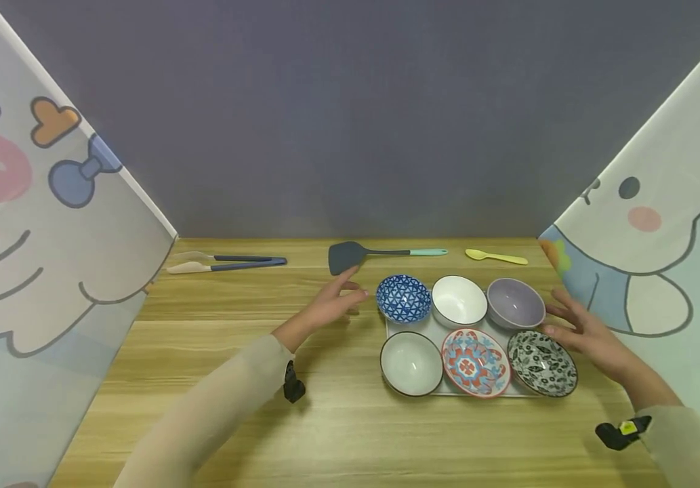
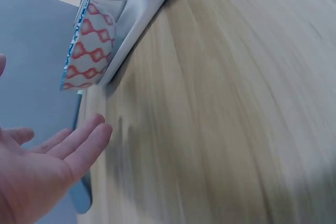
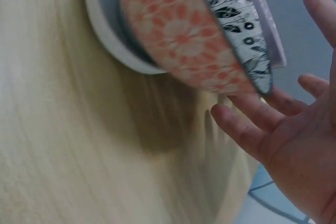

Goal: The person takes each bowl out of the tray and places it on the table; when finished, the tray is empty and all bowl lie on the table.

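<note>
Several small bowls stand in two rows on a white tray (image 1: 427,329). The back row has a blue-and-white patterned bowl (image 1: 404,299), a white bowl (image 1: 459,300) and a purple bowl (image 1: 516,303). In front are a pale grey bowl (image 1: 411,364), a red-and-blue floral bowl (image 1: 476,362) and a black-and-white leaf-patterned bowl (image 1: 542,363). My left hand (image 1: 333,299), fingers spread, hovers just left of the blue bowl and holds nothing. On the other side, my right hand (image 1: 590,337) reaches with extended fingers beside the purple and leaf-patterned bowls, fingertips right at their rims.
Along the back edge of the wooden table (image 1: 203,352) lie dark blue tongs (image 1: 246,263) with beige tips, a dark spatula (image 1: 350,256) with a mint handle end, and a yellow spoon (image 1: 496,257). A grey wall rises behind; cartoon-printed panels flank both sides.
</note>
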Demonstrator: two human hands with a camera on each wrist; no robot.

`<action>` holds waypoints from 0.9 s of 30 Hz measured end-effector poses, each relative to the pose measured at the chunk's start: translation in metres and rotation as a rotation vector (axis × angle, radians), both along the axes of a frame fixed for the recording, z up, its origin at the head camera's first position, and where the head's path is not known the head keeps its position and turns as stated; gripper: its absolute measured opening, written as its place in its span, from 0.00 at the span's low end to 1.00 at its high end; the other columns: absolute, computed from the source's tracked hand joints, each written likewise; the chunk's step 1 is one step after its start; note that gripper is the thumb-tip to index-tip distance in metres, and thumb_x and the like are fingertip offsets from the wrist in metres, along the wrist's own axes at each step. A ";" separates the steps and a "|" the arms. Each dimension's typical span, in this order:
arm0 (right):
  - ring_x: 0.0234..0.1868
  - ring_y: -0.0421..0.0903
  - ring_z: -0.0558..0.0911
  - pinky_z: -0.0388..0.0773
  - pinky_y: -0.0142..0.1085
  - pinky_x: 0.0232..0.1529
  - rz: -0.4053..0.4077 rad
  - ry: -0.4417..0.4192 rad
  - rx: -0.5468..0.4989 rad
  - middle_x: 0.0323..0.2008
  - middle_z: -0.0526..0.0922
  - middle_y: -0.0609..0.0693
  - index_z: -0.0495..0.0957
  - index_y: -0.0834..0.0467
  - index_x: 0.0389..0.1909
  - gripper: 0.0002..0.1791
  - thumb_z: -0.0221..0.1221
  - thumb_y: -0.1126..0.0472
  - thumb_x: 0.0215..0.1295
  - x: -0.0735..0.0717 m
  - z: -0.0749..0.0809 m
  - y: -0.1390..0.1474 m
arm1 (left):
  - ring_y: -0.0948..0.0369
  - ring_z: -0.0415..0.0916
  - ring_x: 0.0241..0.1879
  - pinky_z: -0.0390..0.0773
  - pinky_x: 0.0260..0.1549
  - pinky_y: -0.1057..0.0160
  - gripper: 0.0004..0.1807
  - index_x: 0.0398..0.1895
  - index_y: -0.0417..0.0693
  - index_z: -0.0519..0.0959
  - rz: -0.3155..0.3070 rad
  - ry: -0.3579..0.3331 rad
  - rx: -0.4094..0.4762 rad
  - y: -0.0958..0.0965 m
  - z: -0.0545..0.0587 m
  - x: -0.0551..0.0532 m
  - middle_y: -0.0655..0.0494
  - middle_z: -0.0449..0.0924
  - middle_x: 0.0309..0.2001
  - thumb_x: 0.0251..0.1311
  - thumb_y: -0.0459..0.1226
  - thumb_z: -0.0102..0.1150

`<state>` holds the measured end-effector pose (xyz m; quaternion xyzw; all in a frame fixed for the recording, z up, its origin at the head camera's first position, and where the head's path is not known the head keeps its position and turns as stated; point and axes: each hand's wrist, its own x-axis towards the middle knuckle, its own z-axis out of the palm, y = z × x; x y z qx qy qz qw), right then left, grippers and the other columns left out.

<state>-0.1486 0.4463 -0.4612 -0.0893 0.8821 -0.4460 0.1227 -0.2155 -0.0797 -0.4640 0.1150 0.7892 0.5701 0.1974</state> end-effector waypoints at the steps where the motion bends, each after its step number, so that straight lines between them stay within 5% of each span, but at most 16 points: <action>1: 0.60 0.24 0.68 0.79 0.25 0.48 -0.001 -0.008 0.000 0.75 0.52 0.77 0.31 0.53 0.84 0.48 0.54 0.60 0.79 0.001 -0.002 0.000 | 0.40 0.81 0.57 0.85 0.52 0.41 0.46 0.84 0.58 0.47 0.007 -0.040 0.021 0.003 -0.003 -0.002 0.40 0.65 0.74 0.71 0.54 0.59; 4: 0.57 0.19 0.68 0.76 0.24 0.47 0.004 -0.028 -0.014 0.76 0.50 0.78 0.30 0.52 0.84 0.48 0.54 0.60 0.79 0.002 -0.005 -0.001 | 0.41 0.82 0.56 0.87 0.51 0.43 0.45 0.84 0.56 0.49 0.029 -0.120 0.066 0.013 -0.012 -0.008 0.40 0.68 0.73 0.71 0.52 0.60; 10: 0.59 0.19 0.67 0.73 0.19 0.50 -0.004 -0.045 -0.055 0.76 0.46 0.78 0.30 0.54 0.83 0.50 0.56 0.61 0.77 0.004 -0.007 -0.005 | 0.43 0.85 0.51 0.89 0.47 0.49 0.42 0.82 0.47 0.54 0.018 -0.138 0.079 0.029 -0.026 -0.016 0.35 0.71 0.69 0.71 0.45 0.60; 19: 0.57 0.18 0.68 0.72 0.17 0.53 -0.020 -0.096 -0.154 0.76 0.44 0.80 0.32 0.53 0.84 0.49 0.57 0.62 0.77 0.002 -0.008 -0.008 | 0.47 0.86 0.50 0.90 0.45 0.49 0.42 0.82 0.46 0.55 -0.024 -0.133 0.058 0.045 -0.022 -0.015 0.34 0.77 0.63 0.69 0.44 0.62; 27: 0.58 0.19 0.71 0.75 0.20 0.54 0.017 -0.117 -0.251 0.75 0.40 0.82 0.36 0.51 0.84 0.48 0.56 0.67 0.75 0.002 -0.011 -0.006 | 0.47 0.86 0.47 0.90 0.45 0.49 0.36 0.80 0.46 0.59 0.015 -0.158 0.067 0.050 -0.023 -0.015 0.37 0.82 0.56 0.71 0.38 0.58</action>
